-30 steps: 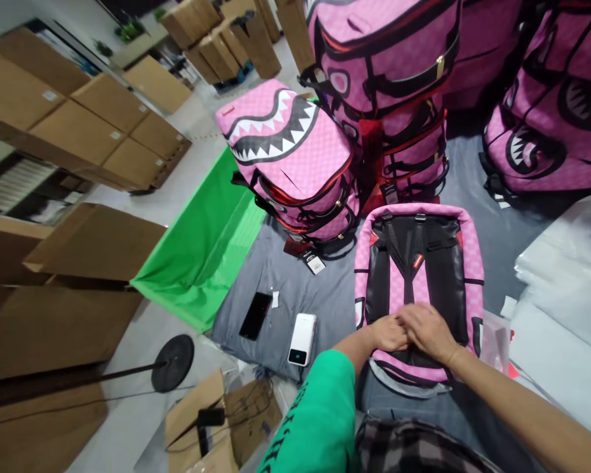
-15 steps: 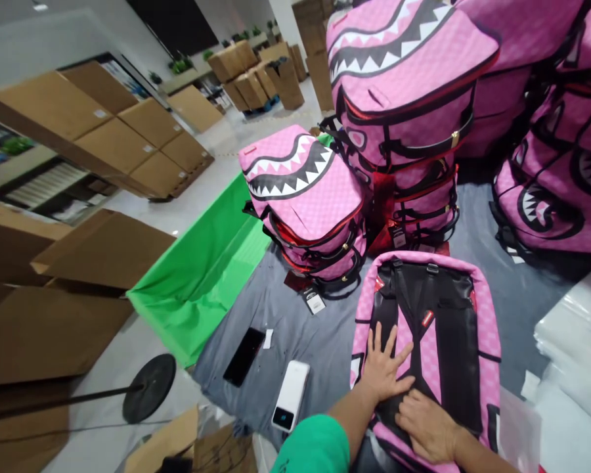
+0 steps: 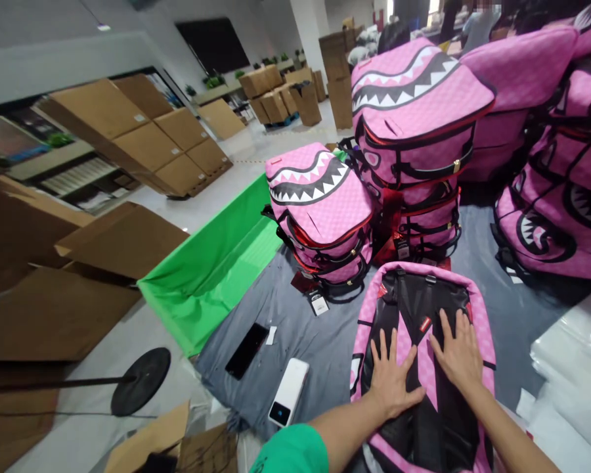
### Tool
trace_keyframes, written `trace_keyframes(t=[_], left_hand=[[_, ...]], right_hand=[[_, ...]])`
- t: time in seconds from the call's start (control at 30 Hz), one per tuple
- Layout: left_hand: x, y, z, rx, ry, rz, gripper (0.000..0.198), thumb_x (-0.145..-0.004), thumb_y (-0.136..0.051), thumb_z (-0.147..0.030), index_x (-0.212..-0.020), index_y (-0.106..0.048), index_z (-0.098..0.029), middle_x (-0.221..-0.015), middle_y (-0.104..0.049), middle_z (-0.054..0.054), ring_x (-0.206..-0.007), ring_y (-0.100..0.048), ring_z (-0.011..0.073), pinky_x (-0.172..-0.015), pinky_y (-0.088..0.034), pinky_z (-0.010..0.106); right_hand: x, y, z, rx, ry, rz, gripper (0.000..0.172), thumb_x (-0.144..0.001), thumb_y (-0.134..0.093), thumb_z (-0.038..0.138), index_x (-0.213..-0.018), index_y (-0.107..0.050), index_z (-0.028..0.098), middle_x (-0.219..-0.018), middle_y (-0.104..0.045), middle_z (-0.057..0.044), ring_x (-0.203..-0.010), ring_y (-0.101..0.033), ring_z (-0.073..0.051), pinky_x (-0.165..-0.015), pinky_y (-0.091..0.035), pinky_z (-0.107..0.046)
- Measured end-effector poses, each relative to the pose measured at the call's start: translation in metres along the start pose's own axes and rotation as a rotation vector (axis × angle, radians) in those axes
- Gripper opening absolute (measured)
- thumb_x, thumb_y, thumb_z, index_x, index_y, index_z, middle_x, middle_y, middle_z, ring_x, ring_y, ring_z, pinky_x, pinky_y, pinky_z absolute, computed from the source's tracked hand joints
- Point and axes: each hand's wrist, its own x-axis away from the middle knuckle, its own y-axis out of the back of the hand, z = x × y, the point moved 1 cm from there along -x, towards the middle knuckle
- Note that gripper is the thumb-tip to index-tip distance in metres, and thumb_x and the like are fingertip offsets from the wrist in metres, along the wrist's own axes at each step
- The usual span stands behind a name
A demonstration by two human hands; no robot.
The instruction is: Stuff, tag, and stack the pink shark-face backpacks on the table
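Observation:
A pink checkered backpack [image 3: 427, 387] with black straps lies on the grey cloth in front of me, its strap side facing up. My left hand [image 3: 393, 378] rests flat on its left strap area, fingers spread. On the right strap, my right hand [image 3: 458, 348] also lies flat, with fingers stretched towards the top of the bag. A small red label [image 3: 425, 324] shows between the two hands, where the straps come together. Neither hand grips anything. The bag's lower end runs out of the bottom of the view.
Stacked pink backpacks with shark-mouth prints [image 3: 320, 197] stand behind, and more pink bags [image 3: 546, 217] are at the right. A black phone [image 3: 247, 351] and a white power bank [image 3: 289, 392] lie left. Clear plastic bags [image 3: 576, 355] lie right. A green cloth bin [image 3: 211, 282] borders the table.
My right hand has opened from a closed shape near the bag's lower middle and moved up and right onto the right strap. My left hand stays spread on the left side. The view has shifted slightly.

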Motion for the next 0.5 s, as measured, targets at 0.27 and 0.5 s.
trace_keyframes(t=[0.27,0.5], left_hand=[[0.04,-0.042,0.005,-0.086,-0.06,-0.059,0.103,-0.081,-0.061,-0.074,-0.163,-0.009,-0.039,-0.171,-0.014,0.015,-0.154,-0.016,0.0517,-0.112,-0.025,0.075],[0.016,-0.003,0.001,0.036,-0.042,-0.057,0.094,-0.089,-0.051,-0.074,-0.163,-0.003,-0.041,-0.17,0.0,0.017,-0.153,-0.015,0.0526,-0.109,-0.032,0.079]], right_hand=[[0.032,-0.036,-0.018,-0.037,0.055,-0.071,0.082,-0.097,-0.042,0.037,-0.166,0.003,0.029,-0.173,0.007,-0.013,-0.155,-0.015,-0.046,-0.112,-0.036,-0.07],[0.024,-0.032,-0.015,-0.065,0.104,-0.135,0.084,-0.096,-0.04,0.037,-0.165,0.006,0.029,-0.173,0.003,-0.016,-0.15,-0.022,-0.055,-0.101,-0.043,-0.077]])
